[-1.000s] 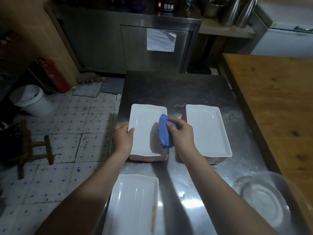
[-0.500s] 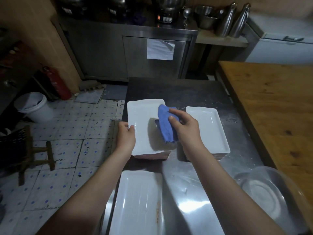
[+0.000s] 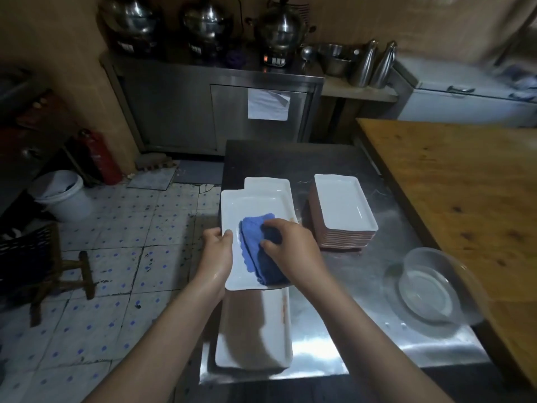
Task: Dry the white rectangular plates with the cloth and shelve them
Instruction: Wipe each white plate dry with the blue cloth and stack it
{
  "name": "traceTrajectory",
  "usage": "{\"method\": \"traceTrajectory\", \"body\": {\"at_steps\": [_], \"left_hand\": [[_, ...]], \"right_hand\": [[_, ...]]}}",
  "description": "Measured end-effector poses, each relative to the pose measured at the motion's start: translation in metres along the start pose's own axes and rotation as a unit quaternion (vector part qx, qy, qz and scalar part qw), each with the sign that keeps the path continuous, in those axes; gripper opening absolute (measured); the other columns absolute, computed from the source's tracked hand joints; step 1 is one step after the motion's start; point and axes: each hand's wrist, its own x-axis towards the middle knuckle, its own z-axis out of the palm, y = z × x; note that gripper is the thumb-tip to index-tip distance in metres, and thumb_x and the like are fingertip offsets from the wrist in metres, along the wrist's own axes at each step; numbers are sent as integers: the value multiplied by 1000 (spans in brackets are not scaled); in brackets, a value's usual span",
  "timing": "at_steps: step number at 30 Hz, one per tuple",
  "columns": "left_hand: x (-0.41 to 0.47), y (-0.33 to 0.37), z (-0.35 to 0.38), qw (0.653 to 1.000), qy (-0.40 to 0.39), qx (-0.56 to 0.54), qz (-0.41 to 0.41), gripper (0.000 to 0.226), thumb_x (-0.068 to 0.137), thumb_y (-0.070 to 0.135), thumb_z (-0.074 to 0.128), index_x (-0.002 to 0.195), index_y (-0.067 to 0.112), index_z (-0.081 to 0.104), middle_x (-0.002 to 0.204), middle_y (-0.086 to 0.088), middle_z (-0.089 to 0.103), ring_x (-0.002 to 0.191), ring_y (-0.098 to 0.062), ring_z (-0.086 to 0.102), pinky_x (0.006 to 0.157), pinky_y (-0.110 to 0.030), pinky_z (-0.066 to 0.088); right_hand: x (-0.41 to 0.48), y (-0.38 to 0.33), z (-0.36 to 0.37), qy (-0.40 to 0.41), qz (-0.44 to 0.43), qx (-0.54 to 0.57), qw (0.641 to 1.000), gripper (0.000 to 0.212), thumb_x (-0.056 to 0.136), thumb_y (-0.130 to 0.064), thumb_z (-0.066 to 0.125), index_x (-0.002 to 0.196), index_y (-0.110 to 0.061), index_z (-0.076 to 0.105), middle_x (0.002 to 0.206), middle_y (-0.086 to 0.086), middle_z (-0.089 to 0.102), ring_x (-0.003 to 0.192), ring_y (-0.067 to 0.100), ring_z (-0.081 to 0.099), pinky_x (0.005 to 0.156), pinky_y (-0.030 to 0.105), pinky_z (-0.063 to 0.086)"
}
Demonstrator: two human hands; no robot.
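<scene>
**Q:** What does each hand hold?

**A:** Right hand (image 3: 290, 248): fingers curled over the folded blue cloth (image 3: 257, 242), pressing it onto the inner face of the held plate (image 3: 252, 205). Left hand (image 3: 218, 251): thumb over the rim, gripping the held plate by its left long edge. The cloth covers the near right part of the dish, and the far half shows bare.

**Q:** Where does the held plate sit?

**A:** It appears raised off the steel table (image 3: 319, 158), roughly level and face up.
- **Beyond it:** a far pile (image 3: 267, 184) of like plates lies partly beneath it, with only its far end showing.
- **To its right:** the right-hand stack (image 3: 343, 207) stands apart from it, many plates deep.
- **Nearer than it:** the near plate (image 3: 252, 330) lies face up at the table's edge, its far end hidden under the held plate.
- **Farther right and nearer:** a clear bowl (image 3: 427, 289) rests where the steel meets a wooden top (image 3: 465, 184).

**Q:** How far along is the task?

**A:** Judged early to middle. One plate is under the cloth, and the bare far half of its face looks yet to be wiped. No shelf can be identified, and no plate is seen shelved. Whether either pile or the near plate is already dry cannot be told. On this reading, what remains is to finish this plate, wipe the others, then shelve them all.
</scene>
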Motion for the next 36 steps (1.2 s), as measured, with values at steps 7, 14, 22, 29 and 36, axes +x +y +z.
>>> {"method": "traceTrajectory", "body": {"at_steps": [7, 14, 22, 29, 36], "left_hand": [[-45, -2, -23, 999, -48, 1, 14, 21, 102, 28, 31, 110, 21, 49, 91, -2, 61, 74, -17, 60, 55, -25, 45], [-71, 3, -16, 995, -55, 7, 86, 29, 102, 28, 27, 118, 21, 51, 100, 0, 58, 92, -15, 55, 81, -25, 42], [-82, -5, 6, 998, -32, -24, 55, 21, 102, 25, 31, 100, 24, 52, 89, 1, 62, 82, -18, 60, 70, -28, 47], [-77, -7, 12, 997, -16, -9, 70, 29, 102, 25, 31, 116, 18, 55, 87, 14, 55, 81, -9, 53, 78, -26, 42], [-75, -4, 21, 995, -44, 33, 87, 38, 102, 30, 28, 129, 19, 52, 107, 9, 55, 90, -2, 49, 73, -15, 33]], "right_hand": [[-41, -7, 10, 3, -143, -133, 981, 34, 97, -24, 41, 119, -5, 60, 149, 12, 31, 137, 28, 26, 111, 30, 20], [-46, -13, 24, -62, -191, -103, 974, 53, 104, -29, 21, 151, -11, 5, 160, 6, 0, 146, 16, -5, 111, 19, -13], [-17, -2, -6, -36, -118, -255, 959, 54, 103, -34, 13, 152, -11, 5, 160, 6, 1, 147, 20, -3, 116, 37, -7], [-59, 21, -2, -73, -91, -230, 966, 56, 103, -32, 16, 151, -8, -1, 159, 9, -4, 146, 23, -4, 118, 37, -1], [-30, 12, 9, -62, -141, -78, 985, 53, 103, -33, 18, 152, -23, 1, 160, -1, -4, 146, 14, -9, 115, 34, -4]]}}
